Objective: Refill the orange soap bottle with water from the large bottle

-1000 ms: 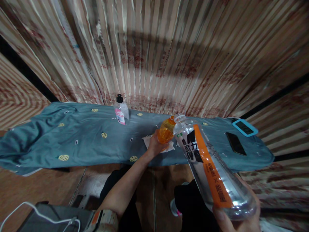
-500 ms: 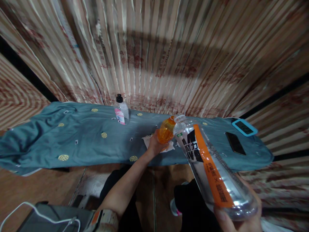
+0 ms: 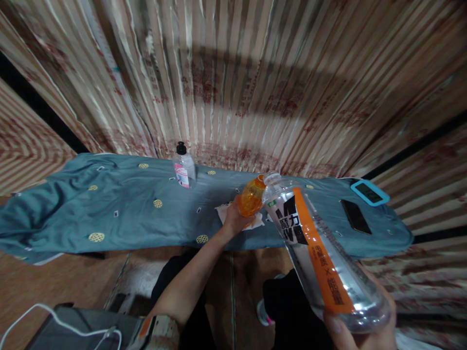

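Observation:
My left hand (image 3: 234, 217) is wrapped round a small orange see-through bottle (image 3: 252, 197), held low over the cloth-covered board. Under that hand lies a white tissue (image 3: 257, 222). My right hand (image 3: 365, 330) grips the base of a large clear plastic bottle (image 3: 321, 257) with a silver and orange label. The large bottle is tilted, its mouth pointing away from me and meeting the top of the orange bottle. Whether liquid runs between them I cannot tell.
A clear bottle with a black cap and pink label (image 3: 184, 167) stands on the blue-green cloth (image 3: 134, 223). At the right lie a dark phone (image 3: 355, 216) and a blue-framed digital clock (image 3: 369, 192). A striped curtain (image 3: 226, 87) hangs behind; a white cable (image 3: 60, 323) crosses a grey surface lower left.
Almost nothing differs. Both hands keep hold of their bottles, with the two mouths together in the same place.

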Available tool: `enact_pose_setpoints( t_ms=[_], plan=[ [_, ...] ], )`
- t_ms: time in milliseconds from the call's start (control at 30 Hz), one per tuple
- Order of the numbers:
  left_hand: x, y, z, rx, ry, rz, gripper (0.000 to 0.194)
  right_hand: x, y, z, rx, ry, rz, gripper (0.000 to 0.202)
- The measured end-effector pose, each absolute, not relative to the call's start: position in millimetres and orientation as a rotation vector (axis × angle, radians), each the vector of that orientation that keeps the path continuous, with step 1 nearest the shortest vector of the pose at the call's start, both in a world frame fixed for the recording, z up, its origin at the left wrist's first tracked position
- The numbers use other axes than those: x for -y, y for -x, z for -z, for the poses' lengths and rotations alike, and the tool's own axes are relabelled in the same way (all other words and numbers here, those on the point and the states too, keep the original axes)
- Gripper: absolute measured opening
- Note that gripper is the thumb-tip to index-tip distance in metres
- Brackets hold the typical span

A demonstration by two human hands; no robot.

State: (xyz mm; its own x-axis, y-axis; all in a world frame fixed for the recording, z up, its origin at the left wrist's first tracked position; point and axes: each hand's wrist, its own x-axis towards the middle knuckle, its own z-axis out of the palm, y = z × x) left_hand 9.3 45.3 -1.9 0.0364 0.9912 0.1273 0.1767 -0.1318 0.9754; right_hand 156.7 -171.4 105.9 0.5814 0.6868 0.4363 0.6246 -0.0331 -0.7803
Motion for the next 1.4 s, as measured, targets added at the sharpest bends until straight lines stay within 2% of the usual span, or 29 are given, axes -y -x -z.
enact_pose_setpoints(
  t_ms=[233,500,833,1400],
  plan=[
    [-46.3,-10.1,4.5,-1.296,-1.461,-1.190,0.055,173.8,-179.2,-88.8,1.270,1.647,0.006,0.102],
    [-46.6,-9.7,3.5,-1.283,-1.459,-1.201,0.055,171.1,-154.4,-106.9,1.101,1.696,-0.087,0.115],
    [-47.3,-9.9,8.5,-1.273,-1.454,-1.221,0.056,173.2,-167.8,-95.7,1.174,1.674,-0.053,0.104],
    [-48.7,-8.4,9.1,-1.283,-1.507,-1.213,0.058,170.8,-158.4,-102.7,1.103,1.697,-0.083,0.111]
  ],
)
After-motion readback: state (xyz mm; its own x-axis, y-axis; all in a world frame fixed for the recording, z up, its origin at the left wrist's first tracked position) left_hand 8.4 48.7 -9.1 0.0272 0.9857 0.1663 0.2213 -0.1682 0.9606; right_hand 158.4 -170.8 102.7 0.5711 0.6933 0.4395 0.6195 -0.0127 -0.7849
